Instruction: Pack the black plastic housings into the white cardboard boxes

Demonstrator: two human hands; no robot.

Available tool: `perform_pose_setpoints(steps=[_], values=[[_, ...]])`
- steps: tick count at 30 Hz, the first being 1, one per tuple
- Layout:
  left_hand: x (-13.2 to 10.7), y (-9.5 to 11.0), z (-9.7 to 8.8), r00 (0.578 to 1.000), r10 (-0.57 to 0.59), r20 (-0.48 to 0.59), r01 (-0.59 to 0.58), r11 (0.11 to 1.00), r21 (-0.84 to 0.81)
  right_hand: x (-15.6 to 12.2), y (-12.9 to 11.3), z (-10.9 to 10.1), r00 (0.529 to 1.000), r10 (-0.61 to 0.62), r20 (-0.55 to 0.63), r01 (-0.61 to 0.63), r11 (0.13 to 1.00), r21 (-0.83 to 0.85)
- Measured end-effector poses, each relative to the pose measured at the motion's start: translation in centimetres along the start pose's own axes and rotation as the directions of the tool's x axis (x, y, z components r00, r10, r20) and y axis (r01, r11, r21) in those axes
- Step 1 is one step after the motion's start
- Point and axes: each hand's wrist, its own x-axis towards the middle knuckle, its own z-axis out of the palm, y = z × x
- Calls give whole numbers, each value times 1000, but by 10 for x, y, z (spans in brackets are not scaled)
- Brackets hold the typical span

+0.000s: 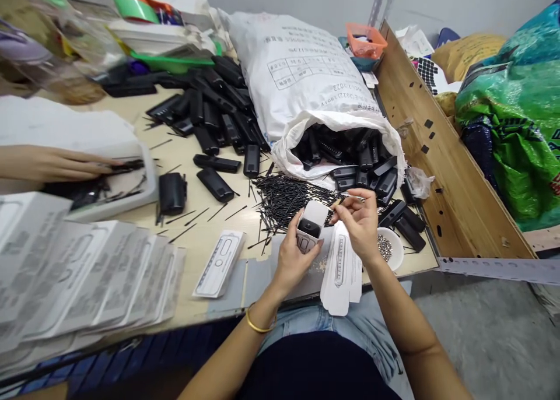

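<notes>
- At the table's (195, 251) near edge, the left hand (294, 259) is gripping an open white box (303, 244) with a black device (310, 227) sitting inside.
- The right hand (359, 220) is pinching a slim item (336, 203), too small to identify, beside the box.
- For good control, the left hand should be supporting the box without crushing it, mouth up, the right pinching lightly.
- To the right, a white bowl (399, 251) is holding small metal parts (384, 247).
- Leftward, a tray (149, 181) is containing black parts (81, 193) beneath a co-worker's hand (56, 162).
- Farther off, an open sack (306, 73) is containing black devices (367, 155); behind it, an orange basket (371, 48) is standing, contents unclear.
</notes>
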Motion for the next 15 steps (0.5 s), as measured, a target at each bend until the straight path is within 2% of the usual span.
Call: perform_pose_setpoints(steps=[2, 4, 6, 7, 8, 10, 11, 13, 15], values=[[-2, 0, 3, 999, 44, 13, -44, 999, 8, -10, -6, 2, 992, -76, 100, 96, 972, -215], [-4, -1, 4, 997, 73, 34, -73, 997, 20, -15, -8, 0, 953, -67, 295, 185, 902, -390], [-6, -2, 4, 994, 103, 34, -104, 994, 27, -17, -9, -4, 889, -38, 456, 265, 856, -445], [-7, -3, 4, 993, 116, 14, -117, 993, 28, -17, -9, -6, 879, -46, 474, 285, 848, -446], [-7, -4, 4, 992, 126, -17, -125, 992, 30, -17, -8, -7, 892, -63, 447, 283, 850, -444], [-8, -7, 5, 988, 146, -51, -145, 989, 29, -18, -1, -4, 955, -76, 287, 197, 886, -419], [-9, -8, 5, 987, 159, -36, -158, 987, 24, -20, 4, -1, 981, -52, 189, 123, 913, -388], [-8, -9, 5, 983, 178, 37, -178, 984, 2, -25, 18, 10, 998, 25, 55, -8, 953, -304], [-7, -8, 6, 979, 175, 101, -170, 984, -53, -34, 31, 22, 1000, 23, -1, -23, 965, -260]])
